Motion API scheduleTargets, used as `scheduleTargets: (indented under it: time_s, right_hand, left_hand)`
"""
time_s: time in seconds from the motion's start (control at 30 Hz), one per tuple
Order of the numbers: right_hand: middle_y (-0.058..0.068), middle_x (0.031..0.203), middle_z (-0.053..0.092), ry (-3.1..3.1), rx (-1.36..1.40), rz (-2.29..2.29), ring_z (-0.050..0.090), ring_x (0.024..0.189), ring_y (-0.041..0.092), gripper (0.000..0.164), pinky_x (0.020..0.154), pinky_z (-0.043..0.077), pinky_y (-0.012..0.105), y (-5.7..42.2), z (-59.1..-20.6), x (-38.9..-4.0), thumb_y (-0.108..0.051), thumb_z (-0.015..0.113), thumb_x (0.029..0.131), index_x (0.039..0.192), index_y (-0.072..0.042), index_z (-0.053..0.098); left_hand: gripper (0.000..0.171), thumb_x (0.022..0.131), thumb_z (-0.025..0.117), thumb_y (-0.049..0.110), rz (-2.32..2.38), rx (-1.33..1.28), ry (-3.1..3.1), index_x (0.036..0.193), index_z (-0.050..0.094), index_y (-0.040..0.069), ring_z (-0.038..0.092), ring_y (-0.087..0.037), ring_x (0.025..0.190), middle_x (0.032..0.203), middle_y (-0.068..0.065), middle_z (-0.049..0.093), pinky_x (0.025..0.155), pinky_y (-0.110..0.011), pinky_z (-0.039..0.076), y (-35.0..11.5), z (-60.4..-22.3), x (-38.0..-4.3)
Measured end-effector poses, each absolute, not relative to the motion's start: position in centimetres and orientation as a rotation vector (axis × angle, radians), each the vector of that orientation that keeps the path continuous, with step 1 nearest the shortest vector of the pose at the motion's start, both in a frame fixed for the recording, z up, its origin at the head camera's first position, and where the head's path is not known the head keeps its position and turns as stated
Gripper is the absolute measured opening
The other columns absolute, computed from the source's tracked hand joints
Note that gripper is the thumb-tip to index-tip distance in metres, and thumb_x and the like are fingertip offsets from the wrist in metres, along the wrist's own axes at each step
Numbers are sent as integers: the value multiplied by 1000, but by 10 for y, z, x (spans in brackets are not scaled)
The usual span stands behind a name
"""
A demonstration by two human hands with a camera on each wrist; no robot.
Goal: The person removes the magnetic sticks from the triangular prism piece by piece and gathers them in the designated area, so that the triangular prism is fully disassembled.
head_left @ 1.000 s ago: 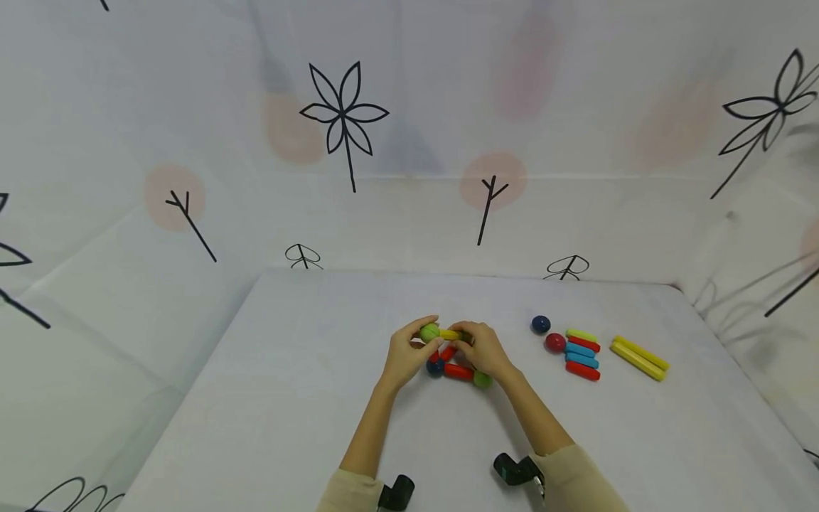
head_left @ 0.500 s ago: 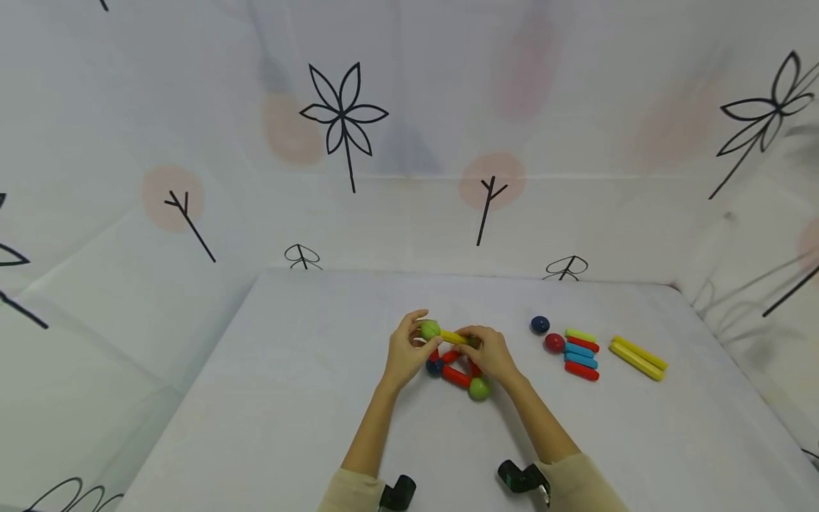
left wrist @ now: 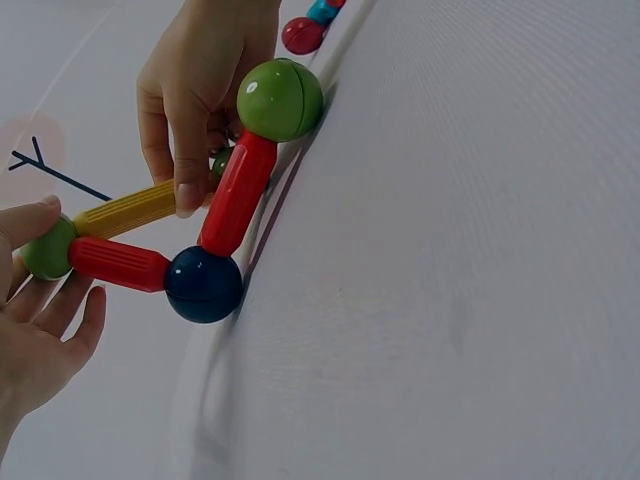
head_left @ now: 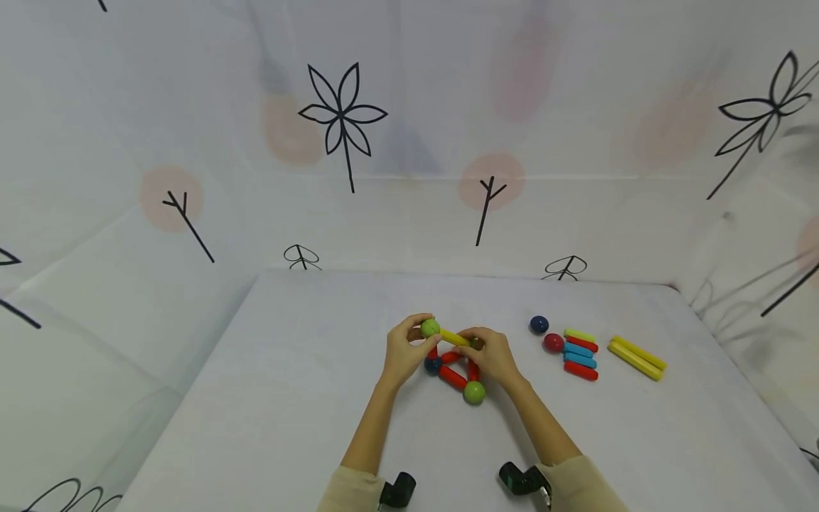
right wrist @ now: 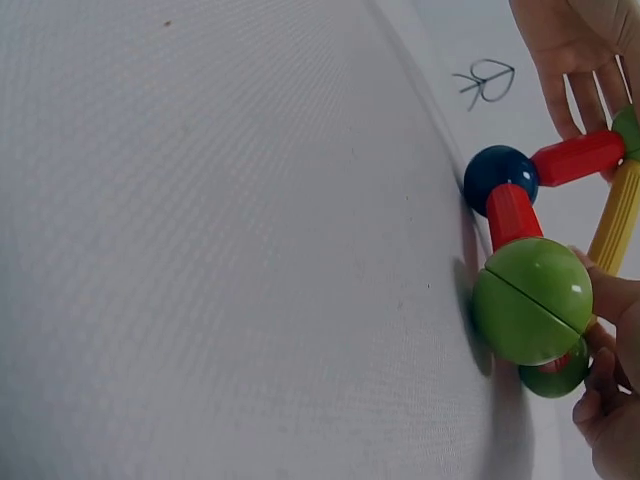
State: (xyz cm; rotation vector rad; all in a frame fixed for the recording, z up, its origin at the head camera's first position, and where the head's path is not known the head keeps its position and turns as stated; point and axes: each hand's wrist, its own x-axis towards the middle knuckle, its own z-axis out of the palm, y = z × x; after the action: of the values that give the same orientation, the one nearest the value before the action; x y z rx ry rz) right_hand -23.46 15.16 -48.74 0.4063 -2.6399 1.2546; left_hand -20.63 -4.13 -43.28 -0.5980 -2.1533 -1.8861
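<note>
Both hands hold a toy structure of balls and rods above the table. My left hand [head_left: 404, 352] pinches a light green ball [head_left: 431, 328] between thumb and fingers. From that ball a yellow rod [head_left: 453, 338] runs to a second green ball [head_left: 476, 343], which my right hand [head_left: 493, 355] grips, its fingers partly hiding the joint. A red rod [left wrist: 118, 263] joins the left ball to a navy ball [left wrist: 204, 284]. Another red rod [left wrist: 238, 195] links the navy ball with a third green ball [head_left: 474, 392], lowest and nearest. Further red rods [head_left: 451, 357] meet near my right hand.
Right of the hands lie a loose navy ball [head_left: 539, 324], a red ball [head_left: 553, 343], a row of short rods [head_left: 579, 354] and two yellow rods [head_left: 637, 358]. The white table [head_left: 307, 370] meets a printed cloth backdrop [head_left: 409, 220].
The lowest green ball has come out from beside my right hand, shifting left and toward me. The yellow rod now slopes down to the right, and the right hand sits slightly lower.
</note>
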Motion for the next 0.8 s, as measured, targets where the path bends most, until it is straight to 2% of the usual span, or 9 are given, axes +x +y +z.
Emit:
scheduleTargets:
  time_s: [0.37,0.63,0.8]
  right_hand:
    - [7,83,67,-2620,405,1209,50,66,14,25,56,41,20,150,-488,-236,-10,77,76,98,0,72]
    - [13,89,62,-2607,322,1182,56,74,22,33,65,48,30,152,-487,-227,-10,79,74,103,1,67]
    - [11,83,59,-2632,287,1236,56,71,20,28,64,49,28,157,-488,-214,-7,76,77,99,2,62]
  left_hand:
    - [33,79,66,-10,-1898,-613,-2136,111,57,-17,63,-42,85,102,-30,63,80,-50,52,-42,-435,-206]
    - [35,80,66,-9,-1901,-618,-2150,113,56,-17,64,-42,89,104,-30,62,80,-51,52,-41,-437,-206]
    - [35,80,66,-9,-1901,-600,-2141,113,56,-16,64,-42,90,105,-30,62,78,-51,52,-41,-437,-206]
